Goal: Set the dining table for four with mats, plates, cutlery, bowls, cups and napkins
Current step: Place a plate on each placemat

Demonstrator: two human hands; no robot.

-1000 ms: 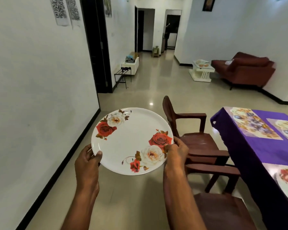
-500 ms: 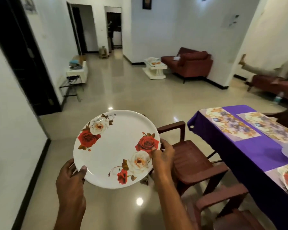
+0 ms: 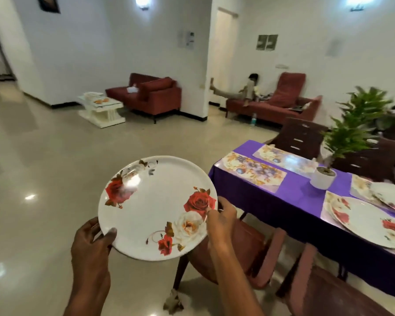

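Rose plate [image 3: 155,208] carried level off the desk's [image 3: 306,201] near corner; left hand [image 3: 91,238] grips its rim at eight o'clock, right hand [image 3: 221,215] pinches three o'clock, steadying it; bare mat [image 3: 253,171] likely awaits it.

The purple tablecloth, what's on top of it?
On the purple tablecloth lie floral rectangular mats, two white rose-printed plates on the nearer mats, and a white pot with a green plant. Its right end is out of frame.
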